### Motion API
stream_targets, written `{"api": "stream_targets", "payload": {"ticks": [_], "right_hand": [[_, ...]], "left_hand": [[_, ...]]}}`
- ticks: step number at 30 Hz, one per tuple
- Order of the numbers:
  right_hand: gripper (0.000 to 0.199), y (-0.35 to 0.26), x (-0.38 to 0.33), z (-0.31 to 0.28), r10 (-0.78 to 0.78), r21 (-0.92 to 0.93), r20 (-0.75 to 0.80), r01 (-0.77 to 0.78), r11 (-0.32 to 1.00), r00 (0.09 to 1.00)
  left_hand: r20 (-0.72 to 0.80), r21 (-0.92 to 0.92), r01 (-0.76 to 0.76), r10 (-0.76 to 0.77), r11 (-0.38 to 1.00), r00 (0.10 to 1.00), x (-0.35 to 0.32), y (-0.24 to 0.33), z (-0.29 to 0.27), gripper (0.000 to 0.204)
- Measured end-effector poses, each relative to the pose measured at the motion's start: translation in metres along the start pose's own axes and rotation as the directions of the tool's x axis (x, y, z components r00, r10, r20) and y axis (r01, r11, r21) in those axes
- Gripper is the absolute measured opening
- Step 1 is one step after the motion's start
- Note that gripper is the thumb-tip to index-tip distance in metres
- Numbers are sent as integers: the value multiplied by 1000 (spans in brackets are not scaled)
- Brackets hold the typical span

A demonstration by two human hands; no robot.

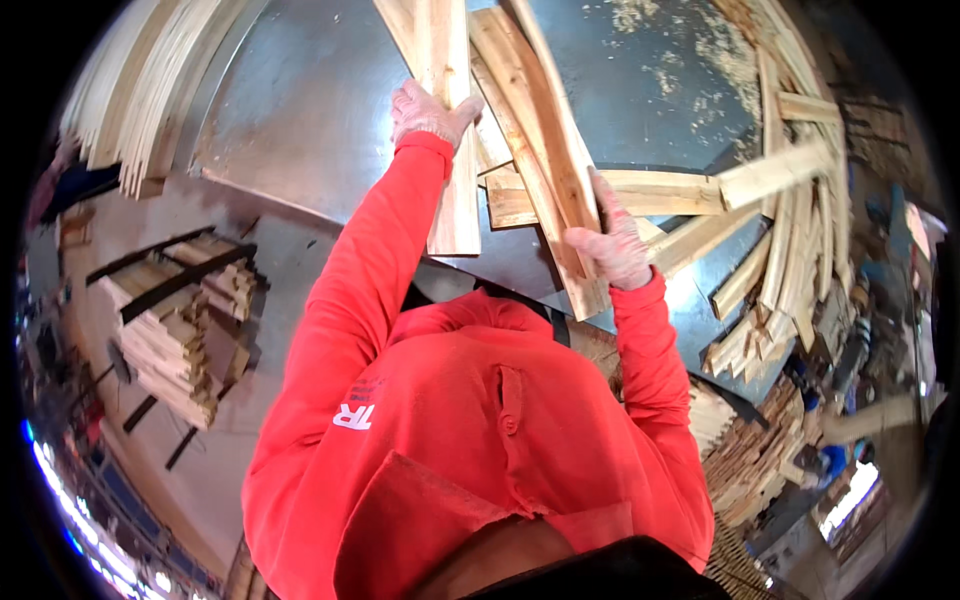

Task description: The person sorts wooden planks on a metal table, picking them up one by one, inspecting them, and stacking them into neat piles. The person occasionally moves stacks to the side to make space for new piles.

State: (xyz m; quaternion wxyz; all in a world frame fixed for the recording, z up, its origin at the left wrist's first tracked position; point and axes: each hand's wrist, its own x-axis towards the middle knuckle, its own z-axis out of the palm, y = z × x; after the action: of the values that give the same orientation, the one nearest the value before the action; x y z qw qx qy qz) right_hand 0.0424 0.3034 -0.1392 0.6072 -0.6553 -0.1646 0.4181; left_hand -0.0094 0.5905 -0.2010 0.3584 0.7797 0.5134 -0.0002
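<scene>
Both arms in red sleeves are stretched out over the metal table (300, 110). The left hand (425, 112), in a pale glove, reaches further out and is wrapped around the edge of a flat wooden board (452, 150), fingers closed on it. The right hand (615, 245), also gloved, sits closer to the body with fingers clamped around the near end of a bundle of slats (545, 160).

The board lies on the table and runs nearly straight away from the person, long axis top to bottom in the view. The slats lean diagonally, near end at the right hand, far end pointing up and to the left.

Around them: a messy pile of offcuts (790, 230) along the right edge of the table, a couple lying crossways right under the slats, sawdust (700, 60) further out, a fan of long thin strips (150, 80) on the left, and stacked wood (180, 320) on the floor below.
</scene>
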Motion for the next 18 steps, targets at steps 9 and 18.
{"api": "stream_targets", "payload": {"ticks": [9, 18], "right_hand": [[92, -36, -2, 221, -133, 549, -10, 117, 828, 991], [94, -117, 69, 441, 290, -340, 937, 316, 886, 196]], "left_hand": [[-190, -500, -510, 486, 700, 853, -30, -146, -146, 103], [-126, 742, -543, 878, 393, 463, -115, -357, -513, 79]]}}
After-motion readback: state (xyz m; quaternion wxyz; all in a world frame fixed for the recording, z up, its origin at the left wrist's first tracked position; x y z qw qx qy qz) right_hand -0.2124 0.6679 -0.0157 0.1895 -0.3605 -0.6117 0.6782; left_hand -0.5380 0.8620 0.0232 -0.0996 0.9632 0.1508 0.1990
